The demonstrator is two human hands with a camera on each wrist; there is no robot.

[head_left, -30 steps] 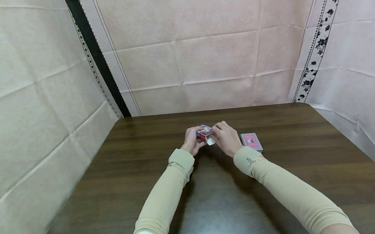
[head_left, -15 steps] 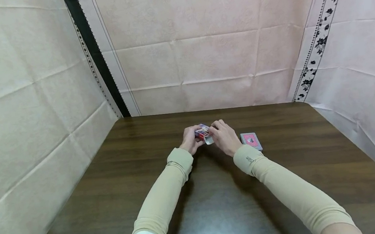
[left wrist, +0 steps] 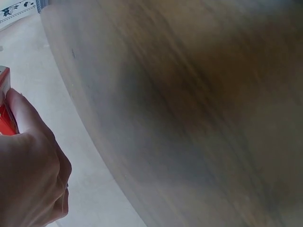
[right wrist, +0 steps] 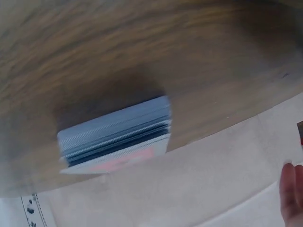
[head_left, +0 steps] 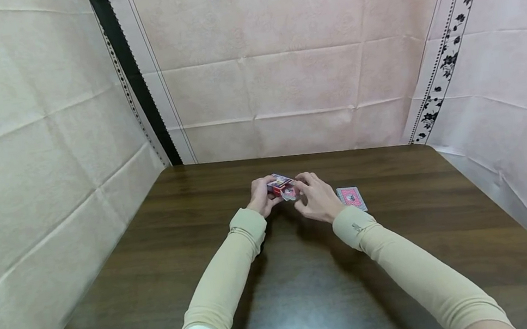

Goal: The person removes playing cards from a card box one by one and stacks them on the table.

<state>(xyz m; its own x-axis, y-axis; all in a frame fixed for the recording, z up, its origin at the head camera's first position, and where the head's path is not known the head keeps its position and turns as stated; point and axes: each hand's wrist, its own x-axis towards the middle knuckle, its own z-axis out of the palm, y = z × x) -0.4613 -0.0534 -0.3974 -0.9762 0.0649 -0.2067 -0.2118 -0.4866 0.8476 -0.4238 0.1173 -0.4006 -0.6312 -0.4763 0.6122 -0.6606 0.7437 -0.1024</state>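
Observation:
Near the middle of the table, my left hand (head_left: 260,198) grips a small red and blue card box (head_left: 279,183), its open end facing right and toward me. A pale, see-through-looking flap (head_left: 289,194) hangs at that end. My right hand (head_left: 318,199) is at the flap end, forefinger by the box edge, thumb spread apart below. To its right lies a squared deck of playing cards (head_left: 351,198), top card pink-backed with a pale border. The right wrist view shows the deck's layered edge (right wrist: 116,132). Only a red corner of the box (left wrist: 6,120) shows in the left wrist view.
The brown wooden table (head_left: 189,206) has rounded corners. Pale cloth hangs (head_left: 303,83) close behind it and along both sides. A dark strip (head_left: 133,70) runs down the back left corner of the cloth.
The left hand and the box have shifted slightly left. The right thumb has come away from the flap and spread from the fingers. The deck stays where it was.

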